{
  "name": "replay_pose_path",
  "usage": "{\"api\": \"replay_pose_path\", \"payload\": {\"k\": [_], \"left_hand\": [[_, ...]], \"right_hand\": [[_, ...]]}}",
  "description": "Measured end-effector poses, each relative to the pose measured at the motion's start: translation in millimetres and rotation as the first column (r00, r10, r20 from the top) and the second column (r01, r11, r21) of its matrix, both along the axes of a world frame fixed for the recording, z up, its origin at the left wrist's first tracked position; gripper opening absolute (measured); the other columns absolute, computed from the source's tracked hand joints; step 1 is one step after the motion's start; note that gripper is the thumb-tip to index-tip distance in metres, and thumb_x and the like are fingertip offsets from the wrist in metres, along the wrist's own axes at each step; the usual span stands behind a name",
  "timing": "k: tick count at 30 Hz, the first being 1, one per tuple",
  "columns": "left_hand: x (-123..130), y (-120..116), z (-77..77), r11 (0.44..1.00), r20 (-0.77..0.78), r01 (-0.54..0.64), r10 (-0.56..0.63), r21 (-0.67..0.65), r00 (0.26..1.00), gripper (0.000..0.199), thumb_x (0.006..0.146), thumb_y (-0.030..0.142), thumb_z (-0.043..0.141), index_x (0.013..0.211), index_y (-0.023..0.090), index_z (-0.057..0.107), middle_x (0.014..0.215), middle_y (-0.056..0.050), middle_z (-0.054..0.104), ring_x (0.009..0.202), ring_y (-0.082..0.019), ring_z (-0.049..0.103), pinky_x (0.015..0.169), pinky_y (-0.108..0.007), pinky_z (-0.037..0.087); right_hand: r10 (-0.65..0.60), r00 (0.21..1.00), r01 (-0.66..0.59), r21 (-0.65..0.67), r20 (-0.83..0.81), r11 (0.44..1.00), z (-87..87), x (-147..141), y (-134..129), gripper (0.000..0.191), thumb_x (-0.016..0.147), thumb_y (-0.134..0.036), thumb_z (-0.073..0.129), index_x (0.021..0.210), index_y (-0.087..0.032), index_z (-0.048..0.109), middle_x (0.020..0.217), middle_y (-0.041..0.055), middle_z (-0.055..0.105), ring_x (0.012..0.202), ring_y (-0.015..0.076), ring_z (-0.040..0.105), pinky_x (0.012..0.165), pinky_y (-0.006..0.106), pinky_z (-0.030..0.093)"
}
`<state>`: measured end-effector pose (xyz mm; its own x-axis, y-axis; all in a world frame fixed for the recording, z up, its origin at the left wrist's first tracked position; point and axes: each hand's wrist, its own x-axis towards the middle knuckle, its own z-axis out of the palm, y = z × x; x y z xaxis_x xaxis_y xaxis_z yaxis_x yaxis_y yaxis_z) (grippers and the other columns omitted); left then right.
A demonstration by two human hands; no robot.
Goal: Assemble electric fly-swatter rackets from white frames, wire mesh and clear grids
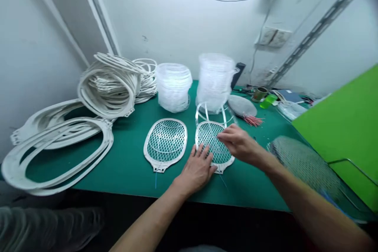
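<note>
Flat on the lower left rim of the right-hand mesh racket head (212,136) rests my left hand (196,171), its fingers spread. Over the right side of that same head, my right hand (243,143) is closed in a pinch; whatever sits between the fingers is too small or blurred to name. Behind the head a thin white ring frame (206,111) stands up, partly overlapping clear rings. To the left lies a second white racket head (165,141) with metal mesh. A thin blue wire (156,180) trails from its lower tab.
Two stacks of clear plastic rings, one left (173,86) and one right (215,80), stand behind. White oval frames (108,86) pile up at left. Round mesh pieces (242,106), red wires (253,120), more mesh (307,165) and a green panel (342,134) are at right.
</note>
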<state>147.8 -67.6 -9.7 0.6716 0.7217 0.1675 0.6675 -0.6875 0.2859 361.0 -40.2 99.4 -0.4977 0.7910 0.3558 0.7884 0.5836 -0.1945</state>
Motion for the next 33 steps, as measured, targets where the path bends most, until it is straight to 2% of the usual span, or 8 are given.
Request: {"api": "replay_pose_path", "payload": {"k": [3,5,10,14,17,20,25,33], "left_hand": [[1.9,-2.1,2.6,0.999,-0.024,-0.034,0.035,0.026,0.999,0.050,0.106,0.049,0.039,0.143,0.020,0.055,0.161,-0.015,0.043,0.152,-0.035,0.034,0.125,-0.060,0.021],[2.3,-1.4,3.5,0.999,-0.045,-0.041,0.042,0.022,0.998,0.050,0.106,0.048,0.040,0.143,0.020,0.057,0.157,-0.015,0.049,0.148,-0.035,0.040,0.125,-0.059,0.023],[-0.5,2.2,4.0,1.000,-0.099,-0.002,0.001,-0.011,0.995,0.057,0.108,0.052,0.033,0.151,0.019,0.052,0.158,-0.012,0.049,0.152,-0.035,0.035,0.125,-0.059,0.026],[-3.3,0.8,3.2,1.000,-0.109,0.000,-0.003,-0.030,0.994,0.058,0.108,0.052,0.033,0.155,0.021,0.046,0.162,-0.011,0.044,0.154,-0.034,0.031,0.125,-0.060,0.026],[-3.4,0.2,2.7,1.000,-0.110,0.004,-0.007,-0.031,0.994,0.058,0.108,0.052,0.034,0.155,0.022,0.046,0.162,-0.010,0.044,0.154,-0.034,0.030,0.125,-0.060,0.025],[-3.0,0.8,2.4,0.999,-0.104,-0.003,0.000,-0.032,0.995,0.057,0.107,0.052,0.035,0.154,0.023,0.047,0.162,-0.008,0.045,0.155,-0.033,0.029,0.125,-0.059,0.025],[-4.7,2.8,0.0,0.999,-0.084,-0.004,0.001,-0.041,0.996,0.058,0.107,0.054,0.034,0.155,0.023,0.046,0.162,-0.008,0.044,0.155,-0.033,0.029,0.126,-0.058,0.025],[-5.9,4.7,-9.3,1.000,-0.045,0.020,-0.019,0.013,0.999,0.056,0.107,0.052,0.038,0.155,0.024,0.047,0.161,-0.008,0.045,0.153,-0.034,0.033,0.124,-0.061,0.030]], "right_hand": [[0.014,1.000,-0.009,-0.227,0.022,0.974,-50.5,-7.9,3.2,0.035,0.101,-0.016,0.045,0.077,-0.019,0.069,0.076,0.0058,0.064,0.079,0.0187,0.051,0.078,0.033,0.041],[0.007,1.000,0.000,-0.300,0.020,0.954,-64.4,-6.1,7.3,0.034,0.099,-0.014,0.046,0.073,-0.018,0.068,0.075,0.0045,0.062,0.077,0.0179,0.049,0.077,0.032,0.038],[0.031,0.999,-0.032,-0.360,-0.009,0.932,-60.9,0.3,1.7,0.033,0.098,-0.015,0.048,0.071,-0.018,0.067,0.081,0.0043,0.064,0.076,0.0159,0.051,0.073,0.029,0.037],[0.077,0.994,-0.102,-0.372,-0.080,0.923,-56.8,7.0,0.2,0.029,0.101,-0.023,0.051,0.082,-0.020,0.073,0.089,0.0057,0.068,0.082,0.0164,0.058,0.075,0.028,0.041],[-0.109,0.990,0.081,-0.263,-0.091,0.961,-59.8,19.9,27.7,0.029,0.103,-0.029,0.051,0.093,-0.020,0.076,0.091,0.0073,0.070,0.083,0.0184,0.059,0.078,0.030,0.043],[-0.270,0.962,0.260,-0.160,-0.039,0.952,-69.5,29.4,74.7,0.028,0.102,-0.026,0.052,0.093,-0.017,0.077,0.089,0.0088,0.070,0.084,0.0192,0.059,0.080,0.030,0.042],[-0.196,0.981,0.192,-0.155,-0.008,0.969,-93.8,22.9,129.1,0.026,0.100,-0.021,0.057,0.082,-0.015,0.076,0.093,0.0076,0.070,0.085,0.0167,0.057,0.086,0.028,0.039],[-0.171,0.984,0.166,-0.098,-0.050,0.981,-103.5,35.7,134.5,0.030,0.101,-0.019,0.048,0.087,-0.016,0.075,0.094,0.0090,0.069,0.084,0.0191,0.057,0.078,0.028,0.038]]}}
